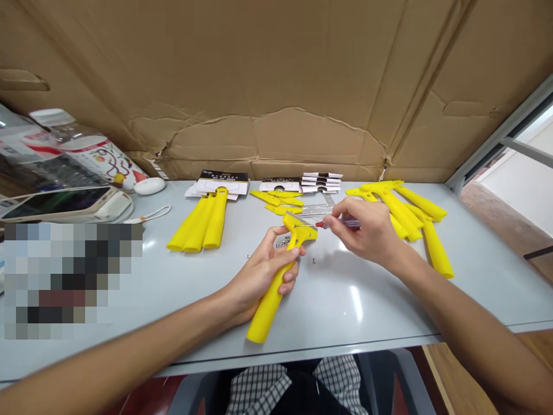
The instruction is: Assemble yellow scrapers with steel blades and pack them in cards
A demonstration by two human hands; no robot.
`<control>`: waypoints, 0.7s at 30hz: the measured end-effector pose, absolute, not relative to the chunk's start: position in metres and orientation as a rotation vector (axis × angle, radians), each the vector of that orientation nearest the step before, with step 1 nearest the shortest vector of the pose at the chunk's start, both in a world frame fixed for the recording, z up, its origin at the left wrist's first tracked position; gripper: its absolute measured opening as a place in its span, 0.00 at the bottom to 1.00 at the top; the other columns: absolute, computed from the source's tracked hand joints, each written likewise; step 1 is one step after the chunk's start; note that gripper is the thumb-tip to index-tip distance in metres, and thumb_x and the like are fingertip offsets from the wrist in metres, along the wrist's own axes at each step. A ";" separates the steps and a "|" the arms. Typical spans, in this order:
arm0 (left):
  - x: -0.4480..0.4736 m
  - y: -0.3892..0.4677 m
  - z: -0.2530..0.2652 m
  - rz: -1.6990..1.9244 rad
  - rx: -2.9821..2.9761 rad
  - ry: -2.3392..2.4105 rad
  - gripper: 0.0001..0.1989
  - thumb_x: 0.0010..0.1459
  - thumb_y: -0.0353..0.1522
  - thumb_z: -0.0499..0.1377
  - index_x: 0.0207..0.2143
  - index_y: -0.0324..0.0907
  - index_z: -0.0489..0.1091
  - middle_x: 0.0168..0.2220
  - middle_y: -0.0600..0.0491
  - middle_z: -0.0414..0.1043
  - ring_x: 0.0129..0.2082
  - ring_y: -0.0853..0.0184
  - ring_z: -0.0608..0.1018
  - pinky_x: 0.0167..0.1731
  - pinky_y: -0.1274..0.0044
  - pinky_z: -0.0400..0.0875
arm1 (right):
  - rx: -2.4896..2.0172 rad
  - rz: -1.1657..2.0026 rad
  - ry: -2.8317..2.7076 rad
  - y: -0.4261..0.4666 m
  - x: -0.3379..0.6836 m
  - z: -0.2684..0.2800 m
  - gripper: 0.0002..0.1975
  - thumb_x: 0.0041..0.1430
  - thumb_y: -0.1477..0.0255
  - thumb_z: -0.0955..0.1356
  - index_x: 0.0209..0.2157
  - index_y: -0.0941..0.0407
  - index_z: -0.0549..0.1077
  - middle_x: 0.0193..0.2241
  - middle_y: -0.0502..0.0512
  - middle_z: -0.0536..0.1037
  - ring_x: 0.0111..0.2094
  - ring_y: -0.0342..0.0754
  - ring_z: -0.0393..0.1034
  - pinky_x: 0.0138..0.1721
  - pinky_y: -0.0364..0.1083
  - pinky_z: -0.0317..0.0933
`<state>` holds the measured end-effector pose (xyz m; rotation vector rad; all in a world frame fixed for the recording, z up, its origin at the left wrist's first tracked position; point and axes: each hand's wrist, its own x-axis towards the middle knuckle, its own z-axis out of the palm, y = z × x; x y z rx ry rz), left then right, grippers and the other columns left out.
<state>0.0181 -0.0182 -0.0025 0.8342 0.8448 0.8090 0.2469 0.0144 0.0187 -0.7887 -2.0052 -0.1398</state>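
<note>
Left grip: closed round one yellow plastic scraper. Right grip: pinching one reddish, probably plastic screwdriver. Ten o'clock from left: three yellow tubular handles.

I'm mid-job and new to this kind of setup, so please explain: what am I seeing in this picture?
No machine here: just one person working bare-handed, seen from a camera worn on the head, looking forward and down. The left hand holds a long yellow plastic tool with a rounded handle and flared end. The right hand holds a slim tool with a reddish handle, its thin shaft at that flared end. On the glossy pale grey table lie small silvery metal parts, flat yellow plastic pieces, and more long yellow plastic handles left and right. Black-and-white printed cards are at the back.
</note>
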 end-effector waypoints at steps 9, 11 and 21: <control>0.019 -0.018 -0.002 0.816 0.831 0.874 0.22 0.62 0.31 0.67 0.53 0.49 0.60 0.40 0.54 0.73 0.20 0.78 0.65 0.16 0.85 0.60 | -0.843 -0.064 -2.012 0.009 0.247 0.021 0.07 0.64 0.72 0.72 0.33 0.55 0.70 0.23 0.45 0.76 0.20 0.38 0.65 0.23 0.40 0.58; 0.018 -0.018 -0.003 0.813 0.830 0.874 0.23 0.62 0.31 0.67 0.54 0.49 0.60 0.40 0.54 0.73 0.20 0.78 0.65 0.16 0.84 0.59 | -0.845 -0.145 -1.965 0.009 0.246 0.019 0.11 0.66 0.67 0.73 0.31 0.54 0.72 0.18 0.42 0.72 0.17 0.37 0.62 0.21 0.40 0.56; 0.018 -0.017 -0.004 0.809 0.831 0.902 0.23 0.62 0.32 0.68 0.54 0.49 0.60 0.40 0.54 0.72 0.20 0.79 0.64 0.17 0.85 0.58 | -0.741 -0.021 -2.085 0.010 0.246 0.022 0.06 0.69 0.74 0.68 0.35 0.55 0.75 0.33 0.53 0.79 0.28 0.41 0.70 0.29 0.42 0.63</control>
